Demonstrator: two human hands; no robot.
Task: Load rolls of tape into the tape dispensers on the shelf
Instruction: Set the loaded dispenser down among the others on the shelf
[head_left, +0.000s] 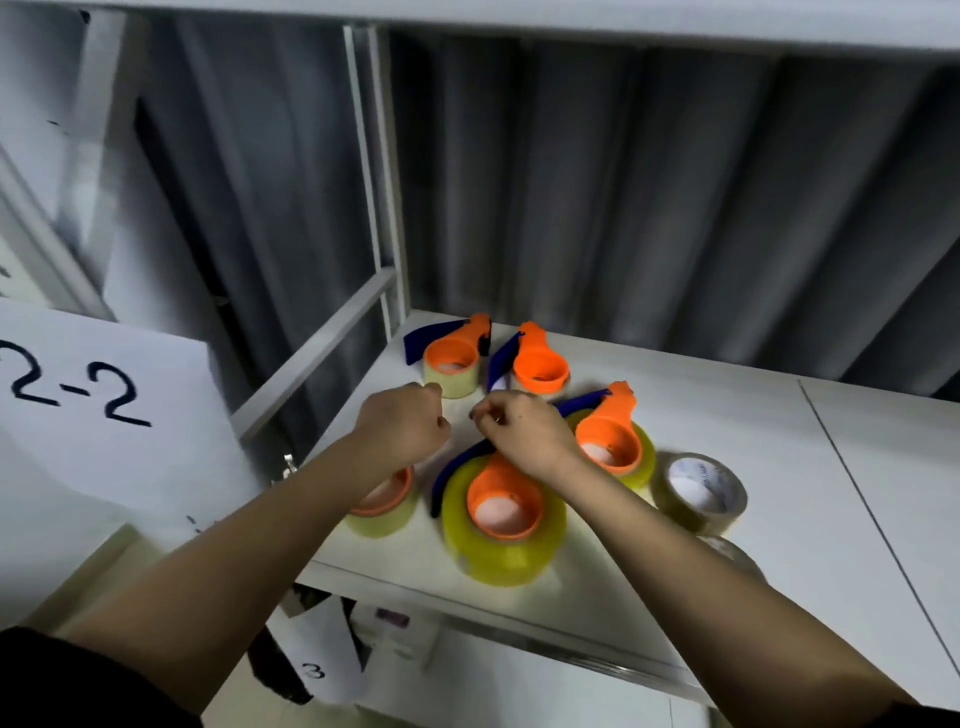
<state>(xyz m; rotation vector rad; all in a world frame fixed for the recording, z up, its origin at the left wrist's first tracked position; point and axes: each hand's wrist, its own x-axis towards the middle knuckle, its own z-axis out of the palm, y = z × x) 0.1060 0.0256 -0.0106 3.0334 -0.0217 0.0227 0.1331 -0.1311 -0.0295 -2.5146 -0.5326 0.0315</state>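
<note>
Several orange tape dispensers with blue handles lie on the white shelf (727, 415). The front one (504, 504) carries a thick yellow roll. Another yellow-loaded dispenser (610, 441) sits to its right. A third (384, 499) is partly hidden under my left forearm. Two more, one on the left (452, 358) and one beside it (540, 369), rest further back. My left hand (402, 426) and my right hand (519, 431) are both curled, close together above the front dispenser's head. Each seems to pinch an end of a pale tape strip (457, 410) between them.
A loose clear tape roll (701, 488) with a white core stands at the right. Another roll (732, 556) peeks out behind my right forearm. A white sign reading 2-2 (78, 389) stands at the left, and a grey upright post (384, 208) rises at the shelf's back left corner.
</note>
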